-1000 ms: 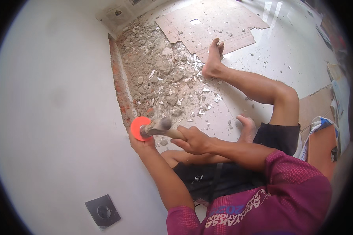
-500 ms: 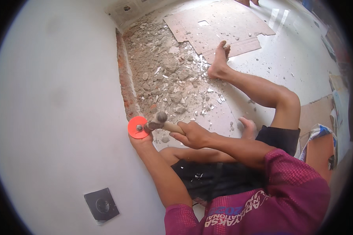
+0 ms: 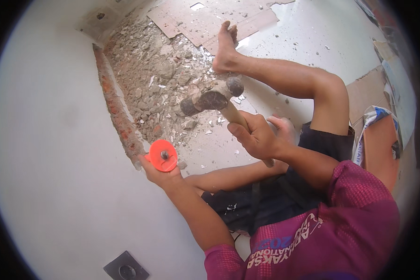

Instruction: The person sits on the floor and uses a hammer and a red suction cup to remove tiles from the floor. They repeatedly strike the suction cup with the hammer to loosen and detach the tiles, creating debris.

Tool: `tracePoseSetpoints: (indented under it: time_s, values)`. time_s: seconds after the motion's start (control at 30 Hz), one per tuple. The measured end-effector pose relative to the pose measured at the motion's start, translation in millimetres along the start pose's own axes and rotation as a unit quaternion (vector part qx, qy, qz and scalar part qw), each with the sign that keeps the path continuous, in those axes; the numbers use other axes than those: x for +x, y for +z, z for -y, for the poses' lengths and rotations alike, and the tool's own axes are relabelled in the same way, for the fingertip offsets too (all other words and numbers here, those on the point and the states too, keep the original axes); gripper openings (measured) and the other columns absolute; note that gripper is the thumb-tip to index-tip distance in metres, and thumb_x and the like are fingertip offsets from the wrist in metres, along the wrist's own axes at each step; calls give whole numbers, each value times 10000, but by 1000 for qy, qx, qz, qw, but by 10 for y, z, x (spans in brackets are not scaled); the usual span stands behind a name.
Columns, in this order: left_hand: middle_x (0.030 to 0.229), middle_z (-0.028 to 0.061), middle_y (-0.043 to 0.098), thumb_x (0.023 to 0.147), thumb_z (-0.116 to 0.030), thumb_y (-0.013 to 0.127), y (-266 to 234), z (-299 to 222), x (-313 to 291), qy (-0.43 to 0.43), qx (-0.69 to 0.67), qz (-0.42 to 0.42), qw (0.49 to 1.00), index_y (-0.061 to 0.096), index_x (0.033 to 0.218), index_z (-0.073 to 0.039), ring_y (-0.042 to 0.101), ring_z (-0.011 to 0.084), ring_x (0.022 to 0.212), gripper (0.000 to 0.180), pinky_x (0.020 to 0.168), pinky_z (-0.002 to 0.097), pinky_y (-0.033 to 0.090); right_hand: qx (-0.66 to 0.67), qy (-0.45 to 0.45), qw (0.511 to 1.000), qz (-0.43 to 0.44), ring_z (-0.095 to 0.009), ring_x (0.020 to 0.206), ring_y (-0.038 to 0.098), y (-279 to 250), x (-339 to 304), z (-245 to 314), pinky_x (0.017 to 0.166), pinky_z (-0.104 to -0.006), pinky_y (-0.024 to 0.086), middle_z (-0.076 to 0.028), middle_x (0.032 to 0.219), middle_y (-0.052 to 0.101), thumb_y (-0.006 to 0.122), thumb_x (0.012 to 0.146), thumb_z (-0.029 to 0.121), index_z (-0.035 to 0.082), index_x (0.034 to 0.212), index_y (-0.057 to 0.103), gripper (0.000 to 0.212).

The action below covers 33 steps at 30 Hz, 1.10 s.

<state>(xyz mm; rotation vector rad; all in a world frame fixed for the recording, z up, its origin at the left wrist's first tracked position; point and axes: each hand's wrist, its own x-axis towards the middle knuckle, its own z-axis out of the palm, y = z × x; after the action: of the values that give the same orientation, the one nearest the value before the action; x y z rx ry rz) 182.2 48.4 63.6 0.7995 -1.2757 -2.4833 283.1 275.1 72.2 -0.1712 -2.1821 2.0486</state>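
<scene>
My left hand [image 3: 157, 176] is closed around a chisel [image 3: 164, 155] beneath its round orange hand guard [image 3: 170, 163]. The chisel's metal striking end pokes through the guard's middle; its tip is hidden. Beside that hand, the broken strip [image 3: 114, 102] at the foot of the white wall shows rough red brick and mortar. My right hand [image 3: 259, 137] grips the wooden handle of a hammer [image 3: 211, 100]. Its dusty metal head is raised, apart from the chisel, above the floor to the right of the guard.
Rubble [image 3: 158, 70] and white chips lie along the wall. Farther off is a cardboard sheet [image 3: 210, 28] with bits on it. My bent leg [image 3: 284, 79] stretches across the floor. A black wall socket [image 3: 126, 269] is low on the left; a reddish-brown slab [image 3: 379, 154] stands right.
The hammer has lifted off the chisel's end and swung up and to the right with my right hand. My left hand still holds the chisel by the wall. The whole view has shifted.
</scene>
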Motion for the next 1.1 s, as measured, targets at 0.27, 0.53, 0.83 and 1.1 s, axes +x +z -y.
tracePoseSetpoints:
  time_s: [0.27, 0.53, 0.83, 1.1]
  values:
    - [1079, 173, 556, 969, -232, 413, 85, 2, 101, 2, 8, -71, 997, 504, 1068, 58, 578, 292, 978, 320, 810, 472, 528, 45, 32, 998, -34, -54, 564, 401, -269, -7, -172, 503, -267, 346, 15, 582, 461, 532, 970, 357, 13, 864, 563, 361]
    - [1166, 205, 524, 993, -201, 463, -23, -14, 279, 0, -67, 14, 998, 430, 1200, 86, 532, 297, 1118, 356, 992, 485, 457, 163, -20, 984, -74, -62, 378, 395, -579, 444, 64, 356, -235, 355, 16, 522, 418, 401, 990, 484, 70, 805, 440, 454]
    - [1160, 206, 520, 997, -222, 465, -130, -20, 515, -38, -119, 1, 992, 404, 1222, 92, 541, 295, 1110, 391, 986, 485, 467, 497, -19, 811, -307, -123, 352, 348, -102, 843, 385, 340, -312, 371, -16, 523, 368, 349, 935, 645, 100, 814, 377, 558]
    - [1216, 197, 511, 998, -267, 458, -101, -138, 436, -43, -100, 86, 990, 419, 1222, 76, 526, 314, 1144, 412, 995, 510, 449, 69, 157, 981, 95, -139, 607, 498, 601, 517, -82, 569, -345, 432, -62, 616, 503, 502, 956, 422, -10, 794, 563, 465]
